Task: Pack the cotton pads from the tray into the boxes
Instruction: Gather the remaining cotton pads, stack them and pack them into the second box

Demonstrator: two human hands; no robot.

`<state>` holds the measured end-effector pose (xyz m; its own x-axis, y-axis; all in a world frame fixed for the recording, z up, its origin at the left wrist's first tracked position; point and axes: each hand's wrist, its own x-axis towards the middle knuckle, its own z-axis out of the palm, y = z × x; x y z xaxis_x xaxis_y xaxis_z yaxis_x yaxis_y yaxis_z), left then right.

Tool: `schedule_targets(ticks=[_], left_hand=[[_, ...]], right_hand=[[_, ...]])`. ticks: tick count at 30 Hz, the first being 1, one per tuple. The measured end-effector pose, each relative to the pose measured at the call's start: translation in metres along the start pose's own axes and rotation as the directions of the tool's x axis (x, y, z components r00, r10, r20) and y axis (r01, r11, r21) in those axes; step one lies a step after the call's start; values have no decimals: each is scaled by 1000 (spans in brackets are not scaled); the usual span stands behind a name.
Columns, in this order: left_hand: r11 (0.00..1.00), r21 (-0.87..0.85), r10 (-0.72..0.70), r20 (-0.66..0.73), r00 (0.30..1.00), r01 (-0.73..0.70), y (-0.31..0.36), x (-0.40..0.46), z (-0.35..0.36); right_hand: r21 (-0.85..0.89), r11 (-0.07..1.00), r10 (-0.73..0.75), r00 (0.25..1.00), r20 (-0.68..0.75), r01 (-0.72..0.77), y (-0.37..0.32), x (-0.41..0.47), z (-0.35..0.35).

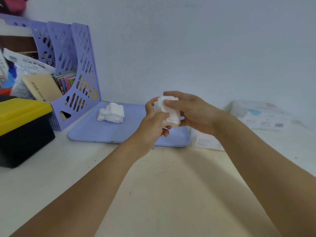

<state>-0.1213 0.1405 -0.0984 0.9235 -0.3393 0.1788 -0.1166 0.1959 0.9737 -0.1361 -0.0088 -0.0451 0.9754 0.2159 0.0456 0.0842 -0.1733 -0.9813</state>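
So right now we've got a chunky stack of cotton pads (169,111) squeezed between both hands above the right end of the lilac tray (106,132). Our left hand (153,120) curls around the near side with the thumb pressing the front, and our right hand (191,113) wraps over the top and far side, fingers curled onto it. A second pile of pads (112,113) sits on the tray, nearer the file rack (75,74).

Biggest worry, in our opinion: the stack looks uneven, edges stepped rather than flush, so if either grip loosens the middle pads could slide out and scatter. Squeeze too hard and they probably buckle and won't slot in cleanly. The box (259,115) on the right looks flat and blurry, and we can't tell if it's open, so we may end up juggling pads one-handed.
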Motion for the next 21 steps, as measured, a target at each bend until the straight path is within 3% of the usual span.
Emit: schedule_targets(ticks=[5, 10, 11, 13, 15, 21], left_hand=[[996, 58, 68, -34, 997, -66, -2, -1, 6], [966, 217, 135, 34, 990, -140, -18, -7, 19], [924, 326, 189, 67, 980, -201, -24, -8, 21], [733, 565, 305, 227, 925, -380, -36, -12, 21], [545, 649, 322, 422, 847, -531, -47, -13, 23], [479, 675, 273, 493, 826, -561, -57, -9, 28]], right_hand=[[-293, 954, 74, 996, 56, -54, -16, -16, -27], [-358, 913, 120, 967, -224, -196, -23, -20, -50], [-363, 900, 137, 946, -293, -243, -21, -21, -56], [-359, 870, 199, 908, -369, -337, -15, -23, -64], [-401, 818, 261, 886, -383, -413, -8, -23, -66], [-609, 604, 321, 856, -404, -514, 6, -17, -72]])
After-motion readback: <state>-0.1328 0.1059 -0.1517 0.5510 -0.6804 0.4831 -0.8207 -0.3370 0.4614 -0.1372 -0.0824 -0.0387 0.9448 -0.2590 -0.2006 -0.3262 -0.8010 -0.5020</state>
